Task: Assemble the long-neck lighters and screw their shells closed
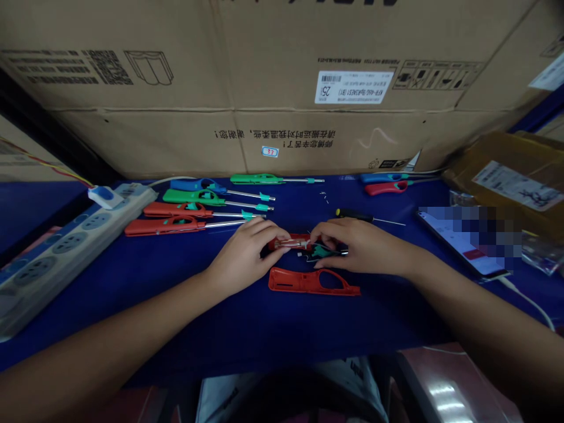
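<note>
My left hand (247,249) is closed around one end of an opened red long-neck lighter (301,237), thumb and fingers at its clear fuel tank (291,243). My right hand (359,241) is curled over the other end, fingertips pinching close to the tank's tip. Under the right fingers lie a teal trigger (321,251) and small dark and metal parts, partly hidden. Just in front of both hands, a loose red half-shell (304,283) lies with its hollow side up.
Several assembled lighters (189,198) lie at the left, beside a white power strip (66,247). A screwdriver (352,214) rests behind my right hand. Farther right are a phone (458,241) with a cable and a taped package (515,176). Cardboard (273,88) walls the back.
</note>
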Demonstrator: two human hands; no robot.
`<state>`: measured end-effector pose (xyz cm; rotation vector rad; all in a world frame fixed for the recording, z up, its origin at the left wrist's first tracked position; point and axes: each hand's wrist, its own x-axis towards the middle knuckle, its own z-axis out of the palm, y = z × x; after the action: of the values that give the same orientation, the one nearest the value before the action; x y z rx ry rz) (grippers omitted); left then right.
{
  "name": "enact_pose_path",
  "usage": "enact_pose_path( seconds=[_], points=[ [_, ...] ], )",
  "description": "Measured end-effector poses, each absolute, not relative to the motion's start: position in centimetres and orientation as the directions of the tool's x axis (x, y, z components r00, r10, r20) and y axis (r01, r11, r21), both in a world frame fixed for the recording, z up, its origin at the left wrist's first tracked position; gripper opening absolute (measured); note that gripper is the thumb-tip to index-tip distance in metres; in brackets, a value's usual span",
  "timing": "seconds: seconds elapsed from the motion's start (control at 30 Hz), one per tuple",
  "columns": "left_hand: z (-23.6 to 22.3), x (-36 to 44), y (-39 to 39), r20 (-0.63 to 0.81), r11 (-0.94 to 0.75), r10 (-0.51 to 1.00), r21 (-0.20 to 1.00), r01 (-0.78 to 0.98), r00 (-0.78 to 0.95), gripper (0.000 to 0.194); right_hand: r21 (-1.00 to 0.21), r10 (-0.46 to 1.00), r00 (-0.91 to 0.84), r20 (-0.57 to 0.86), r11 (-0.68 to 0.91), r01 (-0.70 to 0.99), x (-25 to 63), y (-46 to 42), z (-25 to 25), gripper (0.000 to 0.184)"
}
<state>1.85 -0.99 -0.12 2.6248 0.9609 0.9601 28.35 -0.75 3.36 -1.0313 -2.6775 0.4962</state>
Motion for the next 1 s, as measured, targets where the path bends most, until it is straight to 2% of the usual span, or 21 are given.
enact_pose_path(
  seconds=[0.1,0.27,0.37,0.47,0.57,0.67,0.87,1.0],
  points=[
    [0.5,1.6,-1.4,0.547,-0.800,0.600,0.396,0.451,0.584,0.014,-0.414,0.702,-0.700,0.131,0.680,0.605,28.6,-0.7,4.0,0.025],
    [1.3,1.0,-2.0,0.420,-0.834,0.548,0.345,0.431,0.723,0.022,-0.474,0.674,-0.718,0.173,0.696,0.540,29.8,-0.5,5.5,0.024],
    [1.5,0.7,-2.0,0.427,-0.833,0.553,0.323,0.450,0.715,0.027,-0.446,0.684,-0.724,0.085,0.676,0.586,30.8,-0.4,6.2,0.016],
    [1.4,0.5,-1.4,0.423,-0.825,0.565,0.303,0.477,0.708,0.026,-0.446,0.685,-0.724,-0.086,0.623,0.642,31.6,-0.1,6.1,0.018],
    [0.9,0.3,-0.7,0.389,-0.812,0.583,0.313,0.492,0.714,0.025,-0.445,0.672,-0.721,-0.167,0.601,0.663,31.8,0.2,5.6,0.011],
    [0.3,0.2,-0.1,0.396,-0.809,0.586,0.344,0.477,0.707,0.024,-0.464,0.661,-0.726,-0.190,0.591,0.660,31.4,0.1,5.5,0.008],
    [-0.2,-0.1,0.1,0.437,-0.754,0.655,0.332,0.566,0.616,0.020,-0.496,0.684,-0.721,-0.114,0.590,0.637,30.9,-0.5,6.1,0.009],
    [0.6,0.1,-0.6,0.478,-0.758,0.647,0.319,0.569,0.594,0.018,-0.438,0.676,-0.725,-0.132,0.616,0.655,31.3,-0.4,5.9,0.003]
  ],
)
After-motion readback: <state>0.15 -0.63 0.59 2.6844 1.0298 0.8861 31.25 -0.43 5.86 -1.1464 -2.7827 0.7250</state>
